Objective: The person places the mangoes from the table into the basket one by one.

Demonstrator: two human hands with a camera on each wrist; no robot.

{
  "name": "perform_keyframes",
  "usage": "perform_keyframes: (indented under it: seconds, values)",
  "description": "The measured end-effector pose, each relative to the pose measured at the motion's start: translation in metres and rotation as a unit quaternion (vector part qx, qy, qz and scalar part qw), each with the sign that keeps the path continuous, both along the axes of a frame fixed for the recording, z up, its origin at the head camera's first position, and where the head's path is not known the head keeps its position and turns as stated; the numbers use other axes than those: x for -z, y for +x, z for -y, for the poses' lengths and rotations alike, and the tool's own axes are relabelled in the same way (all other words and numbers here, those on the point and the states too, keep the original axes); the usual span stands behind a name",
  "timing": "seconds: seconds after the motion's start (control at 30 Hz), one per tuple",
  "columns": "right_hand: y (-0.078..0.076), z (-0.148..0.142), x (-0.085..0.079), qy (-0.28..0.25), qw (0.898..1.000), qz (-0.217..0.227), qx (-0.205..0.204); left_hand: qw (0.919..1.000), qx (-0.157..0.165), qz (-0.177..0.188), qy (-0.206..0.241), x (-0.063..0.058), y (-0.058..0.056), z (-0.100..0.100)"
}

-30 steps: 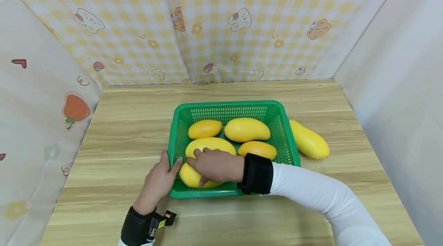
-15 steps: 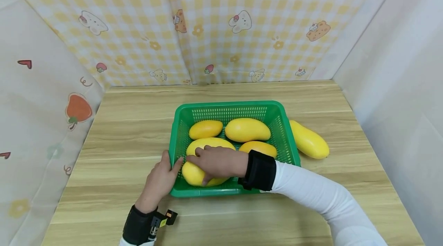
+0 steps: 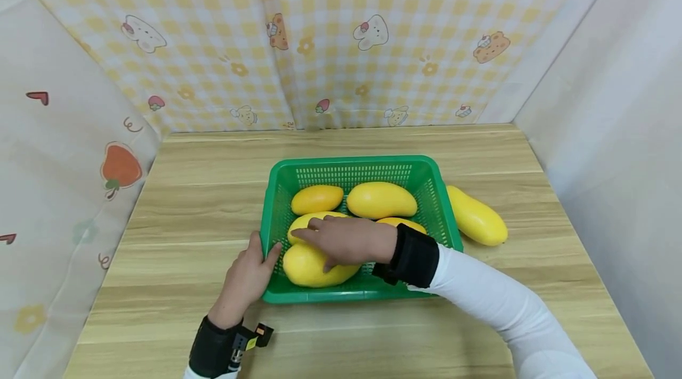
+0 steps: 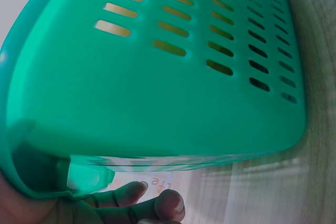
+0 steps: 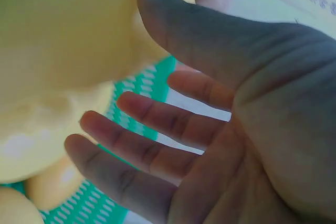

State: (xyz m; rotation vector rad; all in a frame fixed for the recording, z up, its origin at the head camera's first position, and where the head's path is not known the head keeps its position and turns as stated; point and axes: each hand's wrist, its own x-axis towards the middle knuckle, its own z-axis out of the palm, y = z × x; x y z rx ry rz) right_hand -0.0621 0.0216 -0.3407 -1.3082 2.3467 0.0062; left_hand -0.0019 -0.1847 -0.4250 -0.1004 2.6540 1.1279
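Note:
My left hand [image 3: 247, 275] grips the left rim of a green plastic basket [image 3: 351, 296]; its thumb lies over the rim, and in the left wrist view its fingers [image 4: 170, 205] come round under the edge. Over the basket is my right hand [image 3: 346, 240], its fingers loosely extended and spread. Just below it lies a large yellow mango [image 3: 306, 269] at the basket's front; in the right wrist view the thumb [image 5: 173, 19] overlaps that mango. Behind it a second mango [image 3: 306, 225] is partly covered by the right hand's fingers.
Also in the basket are a small orange-yellow mango [image 3: 317, 199], a bigger one [image 3: 380, 200] at the back right, and one [image 3: 405, 224] half hidden by the wrist. Another mango [image 3: 476, 216] lies on the wooden table [image 3: 197, 201] against the basket's right side.
My right hand has come off the front mango and shifted slightly up and to the right. That mango has moved a little right in the basket. The left hand keeps its hold.

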Motion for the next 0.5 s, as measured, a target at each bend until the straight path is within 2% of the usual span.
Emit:
perform_keyframes:
  seconds: [0.17, 0.4, 0.5]
  values:
    - [-0.009, -0.019, -0.013, -0.043, 0.998, 0.014, 0.043, 1.0000, 0.001, -0.004, 0.001, 0.000, -0.001, 0.000]
    - [-0.018, -0.057, -0.026, -0.096, 0.993, -0.012, 0.063, 1.0000, -0.003, 0.002, 0.007, -0.001, 0.000, 0.000]
    - [-0.020, -0.074, -0.028, -0.116, 0.989, -0.015, 0.085, 0.9999, -0.002, 0.001, 0.010, -0.001, 0.001, 0.000]
